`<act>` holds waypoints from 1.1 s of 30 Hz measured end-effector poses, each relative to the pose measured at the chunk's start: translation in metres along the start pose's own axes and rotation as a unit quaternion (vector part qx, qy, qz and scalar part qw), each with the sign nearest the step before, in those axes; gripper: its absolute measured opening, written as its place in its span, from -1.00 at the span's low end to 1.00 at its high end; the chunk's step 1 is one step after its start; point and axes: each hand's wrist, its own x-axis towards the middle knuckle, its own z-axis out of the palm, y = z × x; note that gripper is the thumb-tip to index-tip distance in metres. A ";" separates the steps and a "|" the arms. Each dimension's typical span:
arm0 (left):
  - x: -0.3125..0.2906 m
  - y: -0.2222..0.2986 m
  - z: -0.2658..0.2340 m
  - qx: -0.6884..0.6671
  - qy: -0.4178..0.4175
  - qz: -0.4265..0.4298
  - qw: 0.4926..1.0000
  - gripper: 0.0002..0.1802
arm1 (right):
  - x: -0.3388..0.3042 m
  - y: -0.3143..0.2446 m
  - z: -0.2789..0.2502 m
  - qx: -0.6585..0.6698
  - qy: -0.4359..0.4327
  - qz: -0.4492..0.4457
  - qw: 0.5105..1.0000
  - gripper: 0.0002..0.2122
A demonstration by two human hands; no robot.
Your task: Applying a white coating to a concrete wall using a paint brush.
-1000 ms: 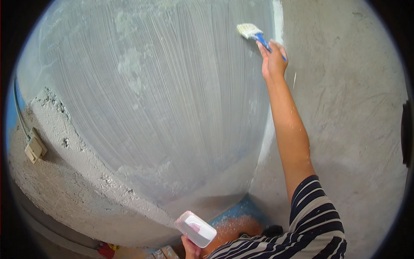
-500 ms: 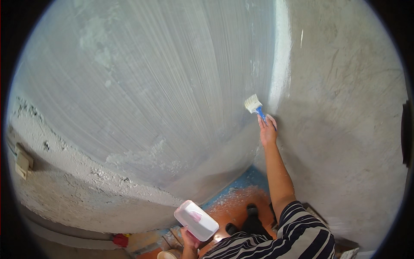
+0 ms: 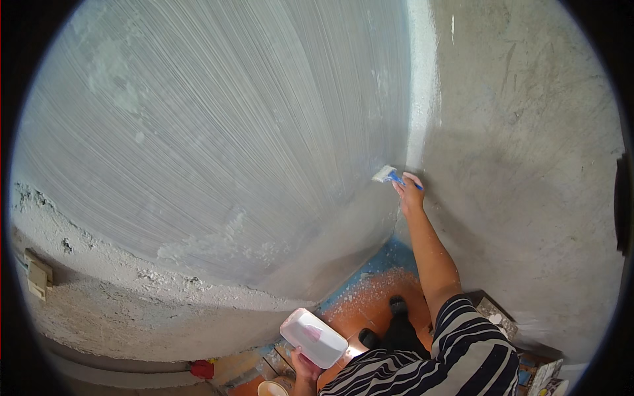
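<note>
My right hand (image 3: 411, 191) is closed round the blue handle of a paintbrush (image 3: 385, 174), whose whitish bristles point left. The brush is close to the grey, streaked wall (image 3: 264, 125), near the corner; whether the bristles touch it I cannot tell. A white band of paint (image 3: 422, 79) runs down the corner above my hand. Low in the view my left hand (image 3: 306, 367) grips a shallow white tray (image 3: 331, 348) by its near side. A pinkish patch shows inside the tray, and my thumb lies over its edge.
A bare grey wall (image 3: 528, 152) stands on the right. Rough white plaster (image 3: 152, 277) edges the left wall, with an outlet box (image 3: 38, 274) on it. Below, the orange floor (image 3: 356, 318) is spattered white. A white bucket (image 3: 272, 388) stands by my left hand, and boxes (image 3: 538, 373) sit behind my right side.
My right hand has turned the brush, so its bristles now point left rather than up, and they sit slightly lower. The tray and my left hand have shifted a little right in view.
</note>
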 end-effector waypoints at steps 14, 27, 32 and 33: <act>0.032 -0.005 -0.005 -0.041 -0.072 0.029 0.996 -0.28 | -0.103 -0.277 0.307 0.139 -0.283 -0.274 0.909 -0.88; 0.032 0.010 0.015 -0.068 -0.131 0.112 0.983 -0.26 | -0.156 -0.427 0.450 0.209 -0.336 -0.352 0.848 -0.85; 0.037 0.007 0.005 -0.081 -0.086 0.071 0.990 -0.28 | -0.125 -0.343 0.374 0.153 -0.333 -0.300 0.881 -0.82; 0.036 0.010 0.011 -0.075 -0.096 0.063 0.991 -0.29 | -0.117 -0.328 0.347 0.143 -0.324 -0.292 0.889 -0.81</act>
